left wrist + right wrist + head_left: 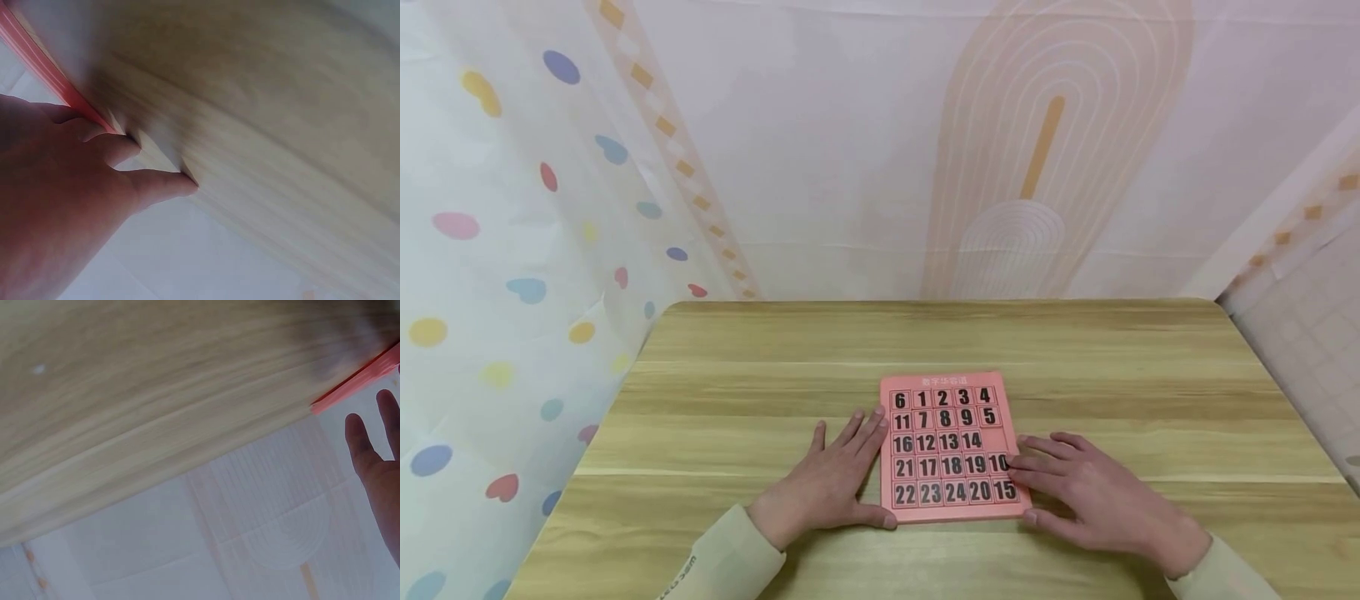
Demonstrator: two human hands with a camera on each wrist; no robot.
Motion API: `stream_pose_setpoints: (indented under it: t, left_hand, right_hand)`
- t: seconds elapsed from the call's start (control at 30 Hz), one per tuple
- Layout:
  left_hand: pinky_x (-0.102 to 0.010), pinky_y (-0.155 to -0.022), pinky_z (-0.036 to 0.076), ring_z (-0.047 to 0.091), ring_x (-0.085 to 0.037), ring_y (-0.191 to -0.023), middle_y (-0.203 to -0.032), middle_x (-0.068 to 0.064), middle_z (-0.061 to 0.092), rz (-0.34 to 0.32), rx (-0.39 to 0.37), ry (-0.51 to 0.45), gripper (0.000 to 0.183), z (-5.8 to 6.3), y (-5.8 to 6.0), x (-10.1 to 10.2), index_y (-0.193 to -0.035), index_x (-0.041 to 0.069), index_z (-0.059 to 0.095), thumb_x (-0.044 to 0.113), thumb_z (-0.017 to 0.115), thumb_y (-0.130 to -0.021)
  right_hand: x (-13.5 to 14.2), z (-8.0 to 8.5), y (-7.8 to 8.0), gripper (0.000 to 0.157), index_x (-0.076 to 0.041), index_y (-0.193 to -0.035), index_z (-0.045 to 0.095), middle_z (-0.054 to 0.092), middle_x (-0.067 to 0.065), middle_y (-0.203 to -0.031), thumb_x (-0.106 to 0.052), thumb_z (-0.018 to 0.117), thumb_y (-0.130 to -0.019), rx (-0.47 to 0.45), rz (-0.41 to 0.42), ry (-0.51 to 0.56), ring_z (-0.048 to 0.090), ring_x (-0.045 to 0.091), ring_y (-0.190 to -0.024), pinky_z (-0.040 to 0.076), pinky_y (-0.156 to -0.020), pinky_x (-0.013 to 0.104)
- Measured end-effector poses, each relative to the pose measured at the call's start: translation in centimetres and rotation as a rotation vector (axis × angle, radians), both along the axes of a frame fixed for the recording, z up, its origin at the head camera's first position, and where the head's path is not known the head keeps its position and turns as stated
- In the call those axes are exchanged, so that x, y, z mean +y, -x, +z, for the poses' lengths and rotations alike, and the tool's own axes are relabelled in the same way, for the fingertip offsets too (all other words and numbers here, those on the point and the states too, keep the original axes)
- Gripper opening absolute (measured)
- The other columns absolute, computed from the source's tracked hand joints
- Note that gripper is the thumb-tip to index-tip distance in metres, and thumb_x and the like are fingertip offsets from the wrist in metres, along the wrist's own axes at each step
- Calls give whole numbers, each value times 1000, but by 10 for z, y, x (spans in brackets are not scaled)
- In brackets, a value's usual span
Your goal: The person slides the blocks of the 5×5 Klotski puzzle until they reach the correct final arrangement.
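Observation:
A pink sliding number puzzle [958,514] lies flat on the wooden table in the head view. Its square tiles carry black numbers, and the one gap is at the right end of the middle row, beside tile 14 [972,441]. Along the puzzle's left side rests my left hand [827,483], fingers extended, fingertips at the edge and thumb by the lower left corner. My right hand [1097,492] lies at the right side with its fingers stretched out, fingertips overlapping the border next to tile 10 [997,462]. Its thumb is near the lower right corner.
The wooden table [760,350] has rounded far corners. Behind it hangs a pale patterned cloth [835,167], and another with coloured dots [490,267] covers the left side. In the wrist views the puzzle's pink edge [50,69] shows against the tabletop.

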State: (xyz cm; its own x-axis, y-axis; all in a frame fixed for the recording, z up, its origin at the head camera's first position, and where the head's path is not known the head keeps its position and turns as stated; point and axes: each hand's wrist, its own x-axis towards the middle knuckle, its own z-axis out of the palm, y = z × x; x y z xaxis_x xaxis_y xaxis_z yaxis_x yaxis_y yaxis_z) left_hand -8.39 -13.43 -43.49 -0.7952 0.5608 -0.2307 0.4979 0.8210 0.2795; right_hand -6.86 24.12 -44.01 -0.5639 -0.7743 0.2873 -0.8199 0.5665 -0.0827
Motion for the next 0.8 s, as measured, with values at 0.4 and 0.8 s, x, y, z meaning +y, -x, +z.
stream_pose_setpoints:
  t: [0.4,0.8]
  left_hand:
    - [-76,-116,16,17,-40,-156,-172,-12,13,2,7,2,126,-1,0,0,-165,4,21,81,68,-77]
    - [-76,-116,15,17,-39,-157,-173,-11,13,8,-2,-5,126,-2,0,0,-165,5,21,82,67,-77]
  right_hand:
    - [-1,-2,1,45,-19,-129,75,71,-5,-131,-50,67,-97,-15,-21,3,62,25,-128,46,-105,53]
    - [-5,-3,8,45,-19,-127,76,72,-2,-130,-51,68,-96,-19,-56,7,62,26,-130,48,-104,56]
